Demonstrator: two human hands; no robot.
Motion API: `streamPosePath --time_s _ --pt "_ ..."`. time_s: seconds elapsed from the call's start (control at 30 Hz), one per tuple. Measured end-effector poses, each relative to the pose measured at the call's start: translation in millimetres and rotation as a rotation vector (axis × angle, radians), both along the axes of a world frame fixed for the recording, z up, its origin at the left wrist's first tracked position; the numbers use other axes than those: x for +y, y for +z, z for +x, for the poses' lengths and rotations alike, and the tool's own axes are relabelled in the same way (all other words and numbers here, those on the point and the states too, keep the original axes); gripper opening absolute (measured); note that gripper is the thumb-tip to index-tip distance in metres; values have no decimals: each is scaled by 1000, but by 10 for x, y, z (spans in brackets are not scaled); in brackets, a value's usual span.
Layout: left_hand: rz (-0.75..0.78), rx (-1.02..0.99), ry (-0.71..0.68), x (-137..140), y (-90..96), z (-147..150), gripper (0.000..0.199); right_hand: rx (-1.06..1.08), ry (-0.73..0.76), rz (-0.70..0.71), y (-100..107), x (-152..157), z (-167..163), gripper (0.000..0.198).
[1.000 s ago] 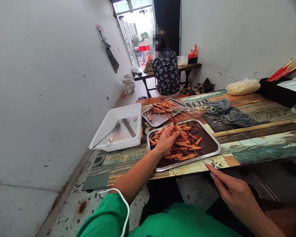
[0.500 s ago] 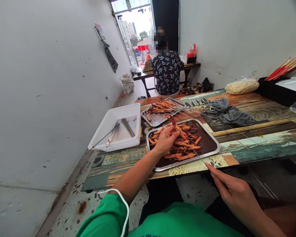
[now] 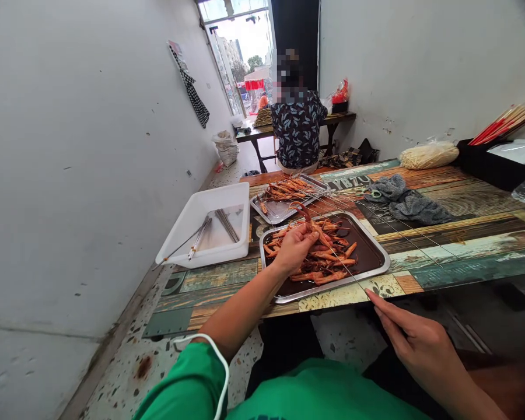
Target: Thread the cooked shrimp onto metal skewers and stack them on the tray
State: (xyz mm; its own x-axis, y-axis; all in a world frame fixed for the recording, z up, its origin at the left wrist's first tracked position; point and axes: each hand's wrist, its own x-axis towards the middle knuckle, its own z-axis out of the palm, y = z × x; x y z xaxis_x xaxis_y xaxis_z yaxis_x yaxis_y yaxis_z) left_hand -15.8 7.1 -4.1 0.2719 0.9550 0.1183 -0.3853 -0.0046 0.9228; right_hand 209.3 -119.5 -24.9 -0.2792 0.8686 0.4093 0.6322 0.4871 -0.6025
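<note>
On near steel tray [image 3: 376,256], heap of orange-red marinated pieces [image 3: 328,256] w/ thin metal skewer [image 3: 347,269] running thru. Prob light, soft, greasy-slick; best pinched at thick end, not tips. Left hand [image 3: 295,248] closed over one piece atop heap. Right hand [image 3: 413,341] narrow, fingertips pinching skewer's near end, off table edge. Skewer stiff but whippy, sharp. Second tray [image 3: 284,211] behind; white tub [image 3: 210,230] to left.

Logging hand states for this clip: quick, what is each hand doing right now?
Left hand: closed on an orange meat piece over the near tray.
Right hand: pinching a thin metal skewer.
</note>
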Motion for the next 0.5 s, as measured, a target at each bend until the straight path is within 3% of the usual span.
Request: streamPosePath --time_s 0.5 --pt "56 110 -25 -20 -5 -9 29 -14 1 -37 -30 13 28 38"
